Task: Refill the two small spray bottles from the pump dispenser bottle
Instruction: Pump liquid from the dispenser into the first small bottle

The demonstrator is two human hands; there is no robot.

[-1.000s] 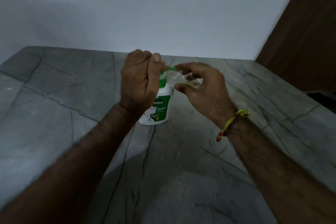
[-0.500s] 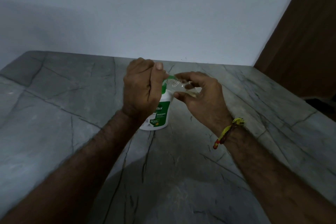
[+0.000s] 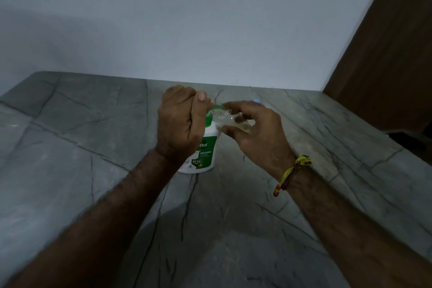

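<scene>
two bare forearms reached in from the near edge over a grey veined stone table [image 3: 70,152]. on the right wrist sat a yellow and red thread band [image 3: 292,174]. beyond it, the right hand [image 3: 254,133] pinched a small clear spray bottle [image 3: 231,119] between thumb and curled fingers, holding it on its side in the air, its threaded open neck pointing left. a little yellowish liquid showed inside the bottle near the fingers. the left hand [image 3: 180,124] was closed in a fist over the top of the pump dispenser bottle [image 3: 201,152], thumb up along the front; how it gripped or pressed the pump head under the palm could not be told. the green spout [image 3: 218,107] stuck out to the right from under that thumb and met the small bottle's neck. the dispenser, white with a green label, stood upright on the table, just beside and partly behind the left wrist. only one small bottle could be made out. behind the table rose a plain pale wall [image 3: 187,18], and a brown wooden panel [image 3: 392,54] stood at the far right.
</scene>
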